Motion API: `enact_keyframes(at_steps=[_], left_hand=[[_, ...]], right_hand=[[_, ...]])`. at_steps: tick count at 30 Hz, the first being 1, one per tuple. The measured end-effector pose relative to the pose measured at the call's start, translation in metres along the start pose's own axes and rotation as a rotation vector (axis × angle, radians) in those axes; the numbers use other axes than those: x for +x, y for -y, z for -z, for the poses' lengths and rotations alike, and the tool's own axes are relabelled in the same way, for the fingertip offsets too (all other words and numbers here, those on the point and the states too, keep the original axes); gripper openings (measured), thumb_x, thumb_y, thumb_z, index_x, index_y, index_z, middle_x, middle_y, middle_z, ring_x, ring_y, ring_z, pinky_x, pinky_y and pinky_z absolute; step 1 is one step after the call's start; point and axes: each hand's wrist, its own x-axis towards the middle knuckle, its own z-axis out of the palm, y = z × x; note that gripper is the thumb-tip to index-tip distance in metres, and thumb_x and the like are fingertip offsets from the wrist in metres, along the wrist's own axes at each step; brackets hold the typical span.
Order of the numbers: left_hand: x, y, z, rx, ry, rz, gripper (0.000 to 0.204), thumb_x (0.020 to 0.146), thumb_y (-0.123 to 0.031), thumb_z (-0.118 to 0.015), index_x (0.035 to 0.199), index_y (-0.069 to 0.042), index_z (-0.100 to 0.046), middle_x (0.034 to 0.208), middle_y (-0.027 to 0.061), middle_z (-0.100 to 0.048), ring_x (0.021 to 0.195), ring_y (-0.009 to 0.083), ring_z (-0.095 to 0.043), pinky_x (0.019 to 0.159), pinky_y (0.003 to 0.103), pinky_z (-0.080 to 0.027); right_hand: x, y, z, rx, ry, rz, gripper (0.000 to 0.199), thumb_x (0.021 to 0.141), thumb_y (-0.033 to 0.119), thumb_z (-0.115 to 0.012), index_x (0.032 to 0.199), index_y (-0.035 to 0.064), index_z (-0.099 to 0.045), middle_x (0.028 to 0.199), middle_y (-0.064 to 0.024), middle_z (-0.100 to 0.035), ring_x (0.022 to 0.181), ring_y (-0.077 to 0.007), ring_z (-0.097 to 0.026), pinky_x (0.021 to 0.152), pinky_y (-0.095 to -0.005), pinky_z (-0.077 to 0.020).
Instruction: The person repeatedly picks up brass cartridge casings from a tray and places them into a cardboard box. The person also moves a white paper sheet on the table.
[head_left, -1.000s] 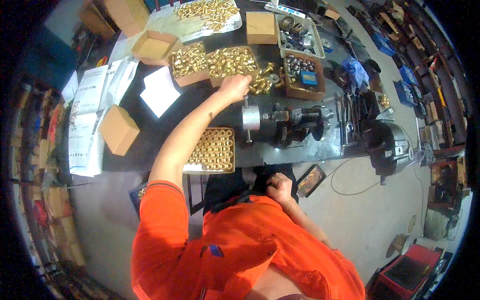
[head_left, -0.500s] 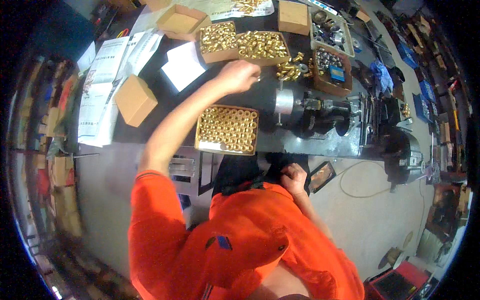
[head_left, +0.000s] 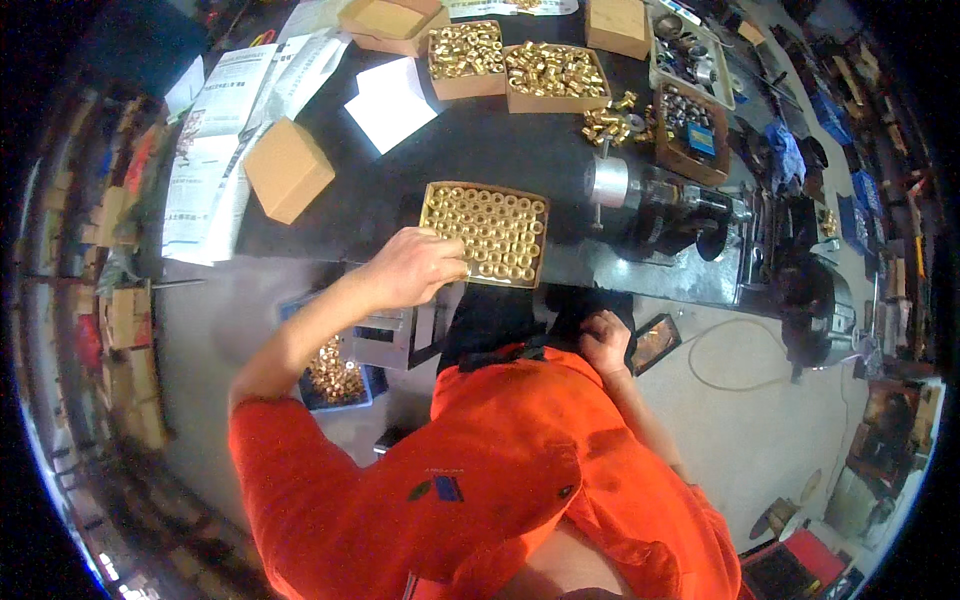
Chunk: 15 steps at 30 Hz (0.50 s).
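My left hand [head_left: 420,267] reaches over the near left corner of a shallow cardboard box [head_left: 425,206] on the bench's front edge. Its fingers are pinched together on what looks like a brass fitting, mostly hidden by the hand. Rows of upright brass fittings [head_left: 492,222] fill most of the box, their round ends facing up. My right hand [head_left: 605,342] rests on my thigh below the bench, fingers curled in and nothing visible in them.
Two boxes of loose brass fittings [head_left: 465,52] stand at the back, with more fittings [head_left: 606,127] spilled beside them. A metal machine fixture [head_left: 680,205] occupies the right. A closed cardboard box [head_left: 288,172], newspaper [head_left: 212,150] and white paper [head_left: 390,105] lie left. A blue bin [head_left: 340,380] sits below.
My left hand has come back from beside the loose-fitting boxes, toward me, to the near corner of the box with rows. My right hand stays on my thigh. The view has shifted slightly.
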Motion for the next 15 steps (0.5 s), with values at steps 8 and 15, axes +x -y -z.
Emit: enact_keyframes(at_steps=[8, 15], left_hand=[[0.007, 0.01, 0.003, -0.053, 0.013, -0.03, 0.01, 0.072, -0.015, -0.068, 0.078, -0.01, -0.063, 0.077, 0.0059, -0.052, 0.073, 0.0275, -0.06, 0.064, 0.04, -0.047], [0.012, 0.012, 0.0, 0.012, 0.052, -0.1, 0.006, 0.072, -0.011, -0.063, 0.078, -0.009, -0.063, 0.076, 0.0057, -0.052, 0.074, 0.0253, -0.059, 0.065, 0.04, -0.046]], right_hand=[[-0.001, 0.001, -0.002, 0.01, -0.025, -0.016, 0.011, 0.06, 0.012, -0.064, 0.071, 0.0094, -0.064, 0.074, -0.0086, -0.057, 0.072, -0.031, -0.058, 0.062, -0.0409, -0.0477], [-0.001, 0.002, 0.001, 0.009, -0.003, -0.026, 0.011, 0.06, 0.013, -0.064, 0.071, 0.0093, -0.064, 0.073, -0.0091, -0.056, 0.071, -0.0314, -0.058, 0.061, -0.041, -0.0473]])
